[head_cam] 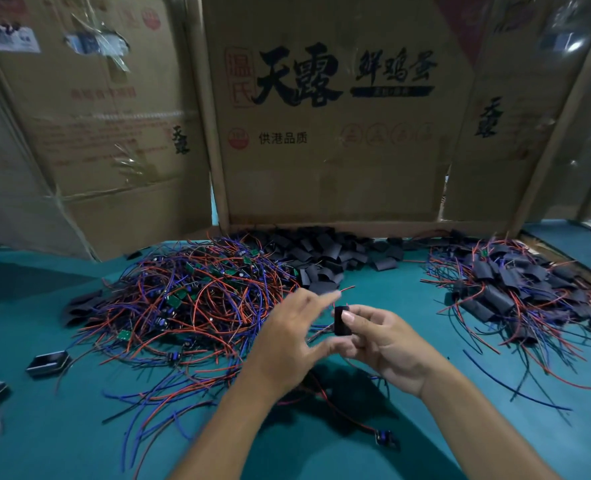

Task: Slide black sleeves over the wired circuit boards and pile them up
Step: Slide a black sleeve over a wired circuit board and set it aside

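A black sleeve (342, 320) is held upright above the teal table (62, 438), near the middle of the view, with red and blue wires trailing from under it toward the person. The right hand (387, 344) pinches it, thumb on its front face and fingers curled behind. The left hand (287, 344) is just beside it, fingers spread and blurred, thumb reaching toward the sleeve's lower edge; whether it touches the sleeve or a wire cannot be told.

Behind the left hand lies a big tangle of bare wired boards (186, 303) (small green circuit boards show among the red and blue leads). Farther back, against the cardboard, sits a heap of empty sleeves (325, 258). To the right, well apart from the hands, is the pile of sleeved boards (508, 289), its wires splaying outward over the table.

One loose board (490, 438) with its wire lies near the right forearm. Two small dark trays (48, 362) rest at the left edge of the table. Flattened cardboard boxes (328, 109) printed with large black characters stand upright along the back, closing off the view beyond.
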Demonstrator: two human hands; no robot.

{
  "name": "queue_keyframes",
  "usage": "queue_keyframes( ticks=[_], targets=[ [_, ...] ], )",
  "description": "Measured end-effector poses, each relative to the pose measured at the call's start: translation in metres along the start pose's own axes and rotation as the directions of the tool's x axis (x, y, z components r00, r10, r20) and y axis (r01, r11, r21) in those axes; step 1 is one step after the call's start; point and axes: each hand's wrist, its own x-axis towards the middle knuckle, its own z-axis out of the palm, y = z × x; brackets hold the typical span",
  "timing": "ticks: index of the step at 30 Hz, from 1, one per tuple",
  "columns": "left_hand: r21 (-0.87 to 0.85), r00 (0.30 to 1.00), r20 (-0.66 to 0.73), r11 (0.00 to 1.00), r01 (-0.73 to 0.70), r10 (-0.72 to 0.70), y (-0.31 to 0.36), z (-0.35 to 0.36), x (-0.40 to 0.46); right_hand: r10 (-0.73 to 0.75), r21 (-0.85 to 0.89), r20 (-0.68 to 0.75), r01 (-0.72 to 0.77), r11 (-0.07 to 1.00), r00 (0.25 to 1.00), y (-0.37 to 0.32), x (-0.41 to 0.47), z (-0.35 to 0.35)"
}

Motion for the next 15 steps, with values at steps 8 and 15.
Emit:
queue_keyframes(
  ticks=[8,15],
  targets=[
    [0.315,0.915,-0.06,0.862,0.397,-0.4,-0.082,-0.045,0.089,-0.067,-0.05,-0.108,0.062,0.997,0.992,0.0,0.005,-0.009],
    [0.593,0.849,0.347,0.795,0.131,-0.398,-0.106,-0.014,0.137,-0.035,-0.067,-0.057,0.032,0.997,0.998,0.003,0.005,-0.005]
  ],
)
